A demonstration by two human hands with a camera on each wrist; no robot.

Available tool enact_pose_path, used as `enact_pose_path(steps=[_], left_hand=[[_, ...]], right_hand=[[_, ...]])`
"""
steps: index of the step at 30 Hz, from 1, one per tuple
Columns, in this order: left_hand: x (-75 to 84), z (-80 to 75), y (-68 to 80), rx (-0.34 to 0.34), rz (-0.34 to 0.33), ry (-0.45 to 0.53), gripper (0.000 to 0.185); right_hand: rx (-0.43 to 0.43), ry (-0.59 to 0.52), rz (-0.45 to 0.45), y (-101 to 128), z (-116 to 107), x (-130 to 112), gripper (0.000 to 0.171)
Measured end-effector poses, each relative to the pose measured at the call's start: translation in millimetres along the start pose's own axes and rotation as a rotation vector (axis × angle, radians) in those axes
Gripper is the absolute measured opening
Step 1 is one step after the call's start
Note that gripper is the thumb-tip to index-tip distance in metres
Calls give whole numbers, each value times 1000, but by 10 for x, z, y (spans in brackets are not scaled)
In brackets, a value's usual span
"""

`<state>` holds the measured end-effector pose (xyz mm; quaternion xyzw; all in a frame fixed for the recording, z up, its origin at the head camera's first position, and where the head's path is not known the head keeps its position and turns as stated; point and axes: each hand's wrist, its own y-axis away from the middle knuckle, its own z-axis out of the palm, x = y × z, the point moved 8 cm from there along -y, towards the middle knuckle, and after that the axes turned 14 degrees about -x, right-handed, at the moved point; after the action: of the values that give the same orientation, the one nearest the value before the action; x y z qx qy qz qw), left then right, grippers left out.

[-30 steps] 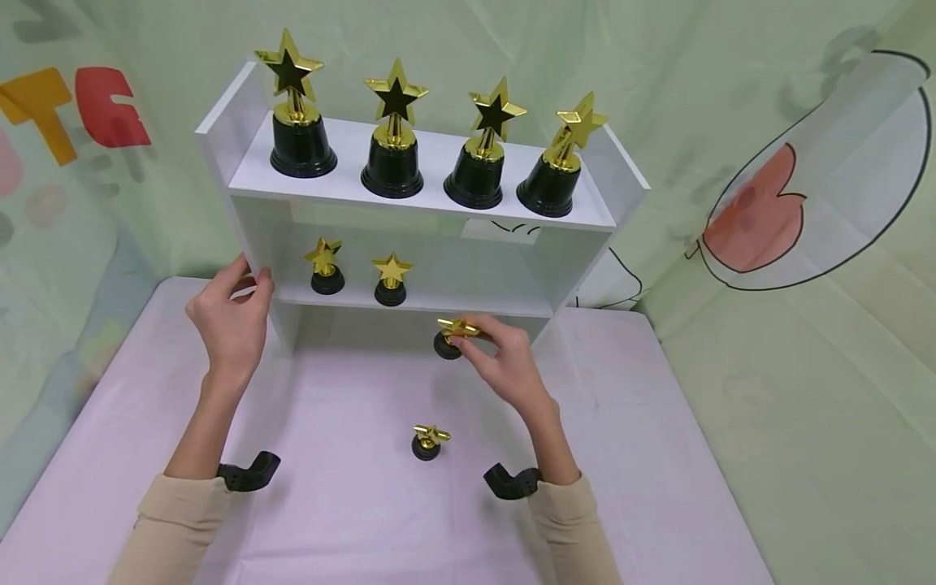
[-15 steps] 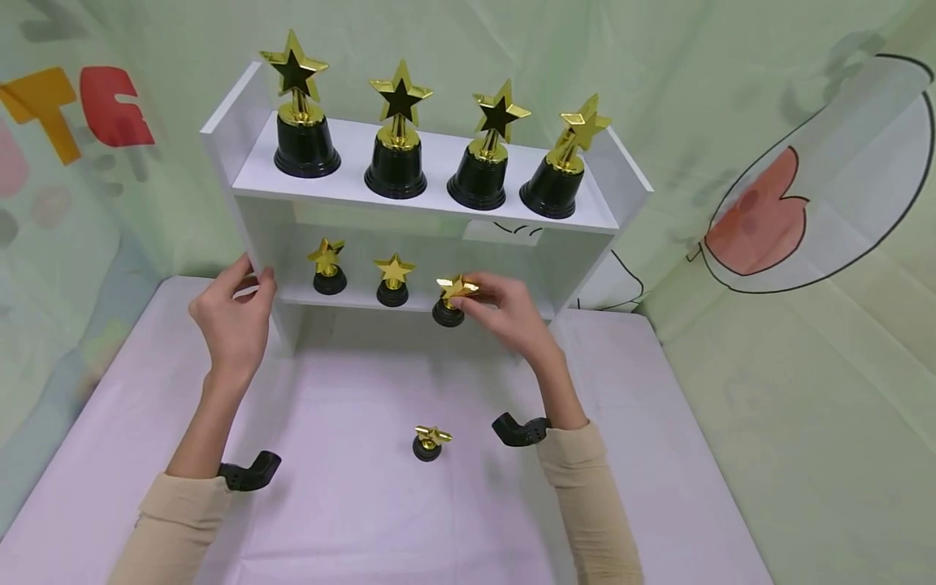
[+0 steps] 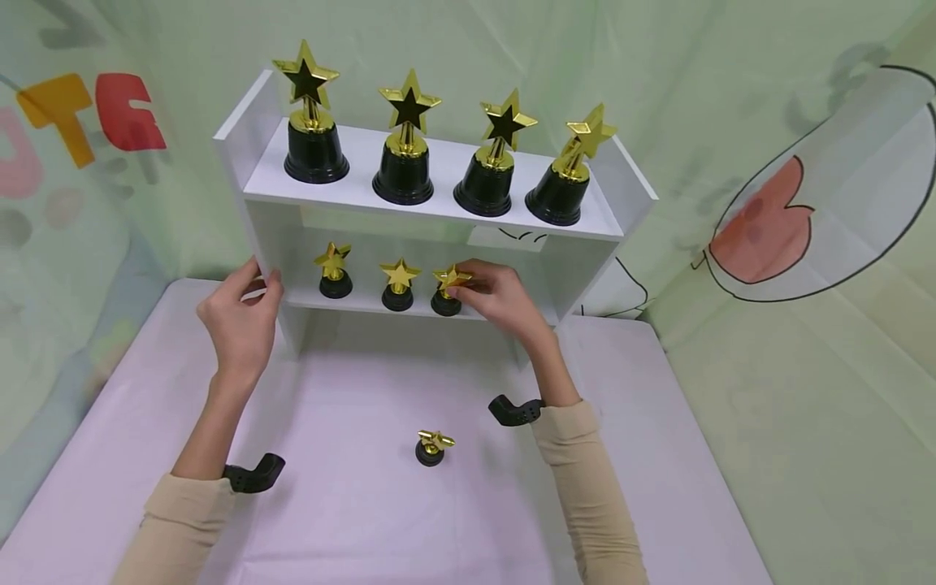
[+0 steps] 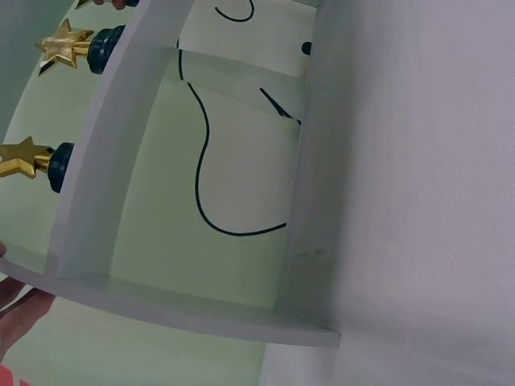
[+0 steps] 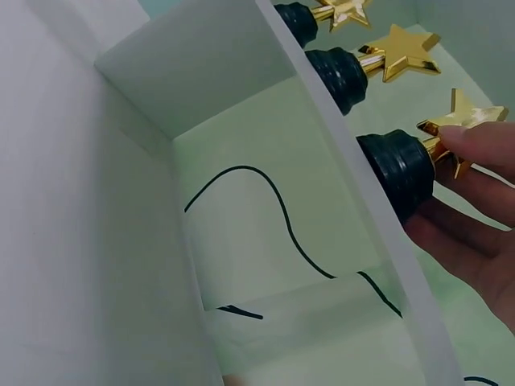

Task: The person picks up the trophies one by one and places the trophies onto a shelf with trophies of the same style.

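A white two-tier shelf (image 3: 360, 146) stands at the back of the table, with several large gold star trophies (image 3: 404, 142) on its top board. Two small star trophies (image 3: 334, 272) (image 3: 398, 284) stand on the middle board. My right hand (image 3: 464, 284) pinches a third small trophy (image 3: 444, 292) by its star, its black base on the board's front edge; the right wrist view shows my fingertips (image 5: 475, 145) on that star above the base (image 5: 402, 173). My left hand (image 3: 262, 276) grips the shelf's left side panel. One more small trophy (image 3: 431, 447) stands on the table between my forearms.
The table (image 3: 351, 520) is covered with a pale pink cloth and backed by a green printed cloth wall (image 3: 768, 203). The left wrist view shows the shelf (image 4: 121, 161) from the side with two small trophies (image 4: 64, 44) (image 4: 32, 157).
My right hand has lifted the small trophy from the table in front of the shelf up and back onto the middle board, beside the other two. My left hand has stayed on the side panel.
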<state>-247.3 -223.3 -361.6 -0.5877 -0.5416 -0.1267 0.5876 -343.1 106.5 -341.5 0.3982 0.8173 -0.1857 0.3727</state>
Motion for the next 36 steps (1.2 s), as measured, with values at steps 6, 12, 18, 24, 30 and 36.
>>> enact_pose_path(steps=[6, 12, 18, 24, 30, 36], left_hand=[[3, 5, 4, -6, 2, 2, 32], [8, 19, 6, -14, -1, 0, 32], [-2, 12, 3, -5, -13, 0, 32], [-6, 9, 2, -7, -14, 5, 32], [6, 9, 6, -4, -10, 12, 31], [14, 3, 6, 1, -22, 21, 30]], right_hand=[[-4, -16, 19, -15, 10, 63, 34], [4, -65, -40, 66, 15, 128, 48], [81, -149, -133, 291, -25, 168, 50], [151, -162, -183, 566, -71, 191, 44], [179, -186, -228, 795, -27, 190, 40], [188, -168, -235, 994, 160, 232, 39]])
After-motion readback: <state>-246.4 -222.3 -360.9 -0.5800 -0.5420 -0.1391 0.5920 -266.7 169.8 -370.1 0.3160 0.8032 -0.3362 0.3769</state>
